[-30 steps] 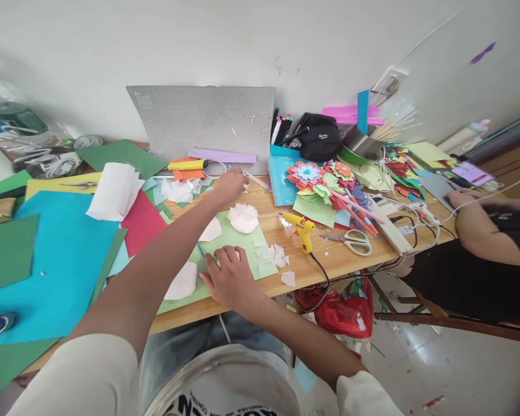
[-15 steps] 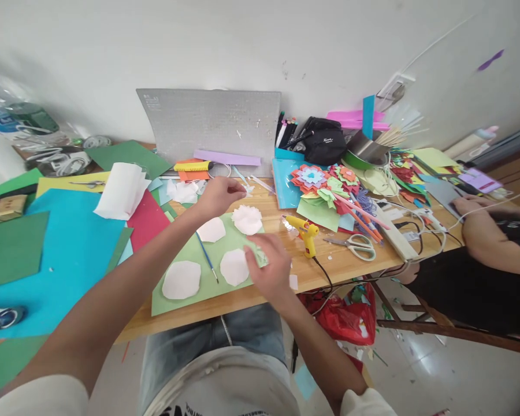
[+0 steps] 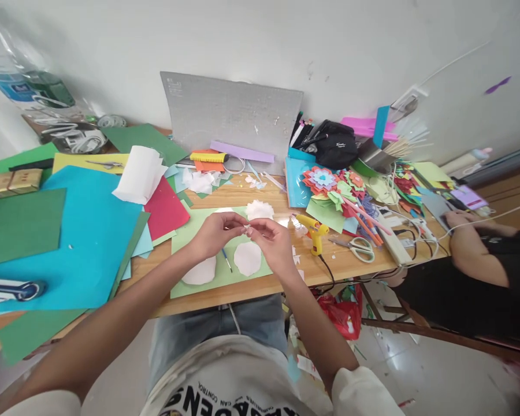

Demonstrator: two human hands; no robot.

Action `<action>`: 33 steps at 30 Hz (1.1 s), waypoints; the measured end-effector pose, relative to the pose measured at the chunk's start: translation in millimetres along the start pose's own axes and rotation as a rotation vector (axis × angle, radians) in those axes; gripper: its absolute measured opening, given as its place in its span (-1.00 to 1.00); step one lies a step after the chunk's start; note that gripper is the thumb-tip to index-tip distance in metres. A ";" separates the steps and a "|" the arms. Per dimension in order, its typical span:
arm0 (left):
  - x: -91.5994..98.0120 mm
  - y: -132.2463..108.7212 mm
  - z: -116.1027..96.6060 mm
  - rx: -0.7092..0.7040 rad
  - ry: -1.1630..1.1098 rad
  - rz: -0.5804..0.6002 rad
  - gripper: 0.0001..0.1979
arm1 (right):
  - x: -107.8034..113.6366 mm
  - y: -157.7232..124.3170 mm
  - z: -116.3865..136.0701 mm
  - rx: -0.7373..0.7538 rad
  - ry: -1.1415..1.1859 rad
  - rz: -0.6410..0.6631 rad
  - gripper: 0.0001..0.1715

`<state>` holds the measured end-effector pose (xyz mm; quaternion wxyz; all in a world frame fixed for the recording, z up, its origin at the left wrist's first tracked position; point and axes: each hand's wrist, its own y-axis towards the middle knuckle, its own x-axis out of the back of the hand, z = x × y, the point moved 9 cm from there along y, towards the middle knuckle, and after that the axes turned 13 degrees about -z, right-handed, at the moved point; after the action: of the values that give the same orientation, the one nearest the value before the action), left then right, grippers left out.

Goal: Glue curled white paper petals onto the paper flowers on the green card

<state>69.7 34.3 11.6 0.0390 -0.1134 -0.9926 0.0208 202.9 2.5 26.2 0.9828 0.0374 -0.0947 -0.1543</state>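
So my left fingers (image 3: 235, 218) and right fingers (image 3: 264, 225) meet at the tips, both pinching a small white bit (image 3: 245, 229) right between them. It's mostly hidden, so I honestly can't tell what it is. I've got it above the light green sheet (image 3: 223, 279) on the counter (image 3: 229, 196), with a ruffled white piece (image 3: 260, 209) just beyond my fingers, plus a flat white piece (image 3: 248, 259) and thin brush (image 3: 227, 262) closer to me.
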 end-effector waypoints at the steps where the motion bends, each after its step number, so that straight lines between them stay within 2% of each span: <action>1: 0.1 -1.3 -0.5 -0.019 0.003 0.005 -0.71 | 0.4 -0.4 -1.0 -0.005 0.003 -0.002 -0.69; 8: -0.6 -12.2 -3.8 -0.125 0.106 0.007 -0.68 | -1.1 -8.2 4.4 0.047 -0.126 0.105 -0.68; 13: -6.1 -16.4 -9.1 -0.177 0.149 0.054 -0.69 | 3.7 -10.9 2.8 0.045 -0.153 0.154 -0.79; 15: -7.4 -17.2 -8.6 -0.160 0.134 0.056 -0.65 | 7.0 -11.3 -0.2 0.039 -0.135 0.121 -0.81; 18: -8.3 -17.4 -7.0 -0.122 0.090 0.034 -0.60 | 12.2 -12.8 -8.0 -0.013 -0.002 -0.020 -0.79; 21: -7.7 -16.5 -5.8 -0.079 0.005 -0.001 -0.66 | 8.9 -18.2 -16.5 -0.066 0.143 -0.146 -0.75; 25: -1.9 -13.2 -2.8 -0.020 -0.059 -0.056 -0.68 | 1.8 -23.2 -20.2 -0.106 0.230 -0.200 -0.74; 30: 1.3 -10.4 -4.8 -0.033 -0.008 -0.019 -0.68 | -5.2 -17.8 -15.8 -0.165 0.294 -0.004 -0.67; 33: 0.1 -11.0 -7.4 -0.047 0.029 0.023 -0.68 | -4.8 -12.4 -15.7 -0.176 0.247 0.078 -0.65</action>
<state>67.8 23.9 19.5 0.0506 -0.1261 -0.9907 -0.0035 197.9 -7.1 8.6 0.9917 -0.0337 0.0394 -0.1181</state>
